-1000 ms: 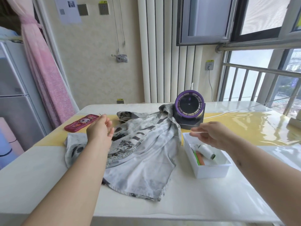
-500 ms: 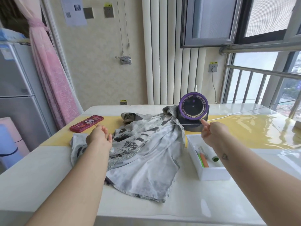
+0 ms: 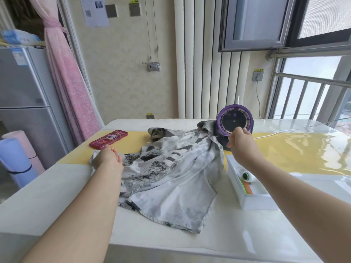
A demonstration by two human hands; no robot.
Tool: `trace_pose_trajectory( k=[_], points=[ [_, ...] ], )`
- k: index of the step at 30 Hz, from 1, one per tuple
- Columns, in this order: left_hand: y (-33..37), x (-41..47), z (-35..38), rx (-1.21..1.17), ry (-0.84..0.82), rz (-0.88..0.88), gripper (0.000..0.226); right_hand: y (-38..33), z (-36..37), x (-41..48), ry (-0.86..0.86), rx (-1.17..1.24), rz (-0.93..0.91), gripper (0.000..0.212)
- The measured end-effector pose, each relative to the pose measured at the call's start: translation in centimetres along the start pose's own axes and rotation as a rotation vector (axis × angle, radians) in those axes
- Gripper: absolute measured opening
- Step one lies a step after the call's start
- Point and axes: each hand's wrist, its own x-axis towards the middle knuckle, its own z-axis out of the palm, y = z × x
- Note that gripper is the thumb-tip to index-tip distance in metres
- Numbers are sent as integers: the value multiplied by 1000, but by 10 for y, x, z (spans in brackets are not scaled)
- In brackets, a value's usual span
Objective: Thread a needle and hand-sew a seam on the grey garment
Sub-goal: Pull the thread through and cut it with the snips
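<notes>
Grey garment (image 3: 171, 177), patterned with darker blotches and zigzags, lies crumpled and spread across the middle of the white table (image 3: 57, 196), its far end bunched on the yellow runner (image 3: 284, 149).

The left hand (image 3: 108, 158) hovers over the garment's 9 o'clock edge. It is seen from the back with its fingers curled in, and a fine pale thread (image 3: 152, 142) leads away from it. The exact pinch is hidden behind the hand.

The thread runs taut above the cloth toward 2 o'clock, where the right hand (image 3: 241, 145) is raised in front of the purple fan (image 3: 235, 120). Its thumb and fingertips are closed on the thread's other end and the remaining fingers are folded. Whether a needle is on the thread cannot be told.

From the garment, a red phone (image 3: 108, 139) lies at 10 o'clock on the runner, apart from the cloth. The fan stands at 1 o'clock, with cloth draped against its base. At 3 o'clock sits a white box (image 3: 252, 202), just beside the hem, holding a white spool (image 3: 247, 176) and orange and green items (image 3: 248, 189).
</notes>
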Motion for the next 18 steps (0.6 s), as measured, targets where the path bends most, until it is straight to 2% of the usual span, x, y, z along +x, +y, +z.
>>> trace_pose_trajectory(
  k=[3, 5, 7, 9, 11, 13, 15, 17, 18],
  points=[
    [-3, 6, -11, 200, -11, 145, 25, 5, 8, 1, -98, -223, 5, 11],
    [-9, 20, -23, 550, -86, 311, 15, 5, 8, 1, -114, -256, 2, 9],
    [-14, 29, -32, 940, -163, 388, 30, 4, 8, 3, -117, -224, -1, 9],
    [-16, 30, -35, 1152, -185, 379, 42, 3, 7, 7, -136, -176, -1, 9],
    [-16, 24, -32, 1302, -127, 419, 52, 2, 4, 9, -148, -99, 7, 8],
    [-14, 9, -25, 1331, -70, 514, 53, -2, -2, 9, -142, 17, 18, 10],
    [-16, -13, -16, 1306, -85, 747, 47, -6, -10, 9, -118, 112, 23, 14],
    [-26, -39, -3, 1263, -263, 1057, 39, -10, -18, 9, -76, 180, 35, 13],
    [-35, -50, 5, 1236, -444, 1137, 34, -11, -21, 9, -57, 208, 41, 13]
  ],
)
